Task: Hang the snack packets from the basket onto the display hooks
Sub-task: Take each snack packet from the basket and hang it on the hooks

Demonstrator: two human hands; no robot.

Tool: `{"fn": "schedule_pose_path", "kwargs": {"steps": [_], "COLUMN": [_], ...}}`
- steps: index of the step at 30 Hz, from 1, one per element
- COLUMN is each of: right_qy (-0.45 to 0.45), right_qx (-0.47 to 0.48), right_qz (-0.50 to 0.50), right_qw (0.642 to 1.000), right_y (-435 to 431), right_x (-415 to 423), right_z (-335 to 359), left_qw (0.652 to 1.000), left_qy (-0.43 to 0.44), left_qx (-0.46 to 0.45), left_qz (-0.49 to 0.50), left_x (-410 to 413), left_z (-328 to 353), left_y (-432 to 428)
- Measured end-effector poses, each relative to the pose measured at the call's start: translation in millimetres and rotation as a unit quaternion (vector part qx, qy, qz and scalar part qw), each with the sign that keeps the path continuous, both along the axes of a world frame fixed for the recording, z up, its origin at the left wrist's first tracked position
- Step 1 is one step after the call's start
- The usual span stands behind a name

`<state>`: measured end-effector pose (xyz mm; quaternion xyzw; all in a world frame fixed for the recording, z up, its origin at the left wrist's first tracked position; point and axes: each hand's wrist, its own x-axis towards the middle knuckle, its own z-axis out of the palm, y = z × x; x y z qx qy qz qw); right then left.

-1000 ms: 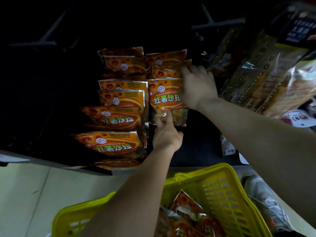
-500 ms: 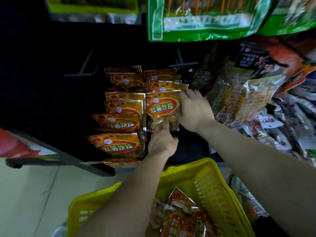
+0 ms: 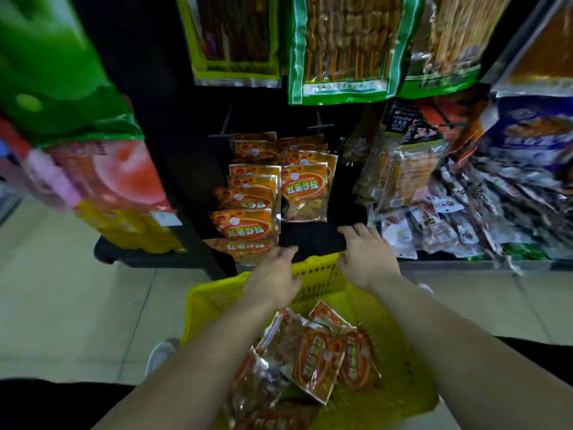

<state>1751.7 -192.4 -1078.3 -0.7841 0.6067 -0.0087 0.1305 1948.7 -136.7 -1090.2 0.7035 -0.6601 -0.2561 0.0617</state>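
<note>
Two hands, both empty: the left hand [image 3: 273, 274] and the right hand [image 3: 367, 259] hover over the far rim of the one yellow basket [image 3: 322, 270], fingers loosely spread and pinching nothing. Inside the basket lies a heap of orange snack packets [image 3: 316, 361], at least four; overlap hides the exact count. On the black display panel [image 3: 186, 150] beyond, the hung packets [image 3: 305, 190] form two columns, about six on the left and about four on the right.
</note>
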Motion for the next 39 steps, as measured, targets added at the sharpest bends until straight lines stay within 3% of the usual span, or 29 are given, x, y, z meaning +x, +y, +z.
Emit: {"fn": "schedule_pose_path", "kwargs": {"steps": [9, 21, 26, 31, 35, 39], "right_qy": [0.041, 0.051, 0.066, -0.033, -0.111, -0.172], "right_qx": [0.129, 0.279, 0.309, 0.331, 0.26, 0.228], "right_qz": [0.0, -0.017, -0.107, -0.161, -0.148, -0.167], "right_qw": [0.991, 0.959, 0.943, 0.929, 0.948, 0.944], "right_y": [83, 82, 93, 97, 91, 77], "right_x": [-2, 8, 6, 2, 5, 9], "right_z": [-68, -167, -205, -225, -221, -210], "left_qw": [0.989, 0.979, 0.975, 0.958, 0.956, 0.971], "left_qy": [-0.031, -0.072, -0.067, 0.043, 0.0, -0.051], "left_qx": [0.142, 0.19, 0.207, 0.283, 0.291, 0.234], "left_qz": [0.026, -0.018, -0.033, -0.007, -0.039, -0.006], "left_x": [42, 55, 50, 41, 38, 31], "left_z": [-68, -157, -194, -219, -223, -207], "left_y": [99, 81, 67, 60, 66, 60]}}
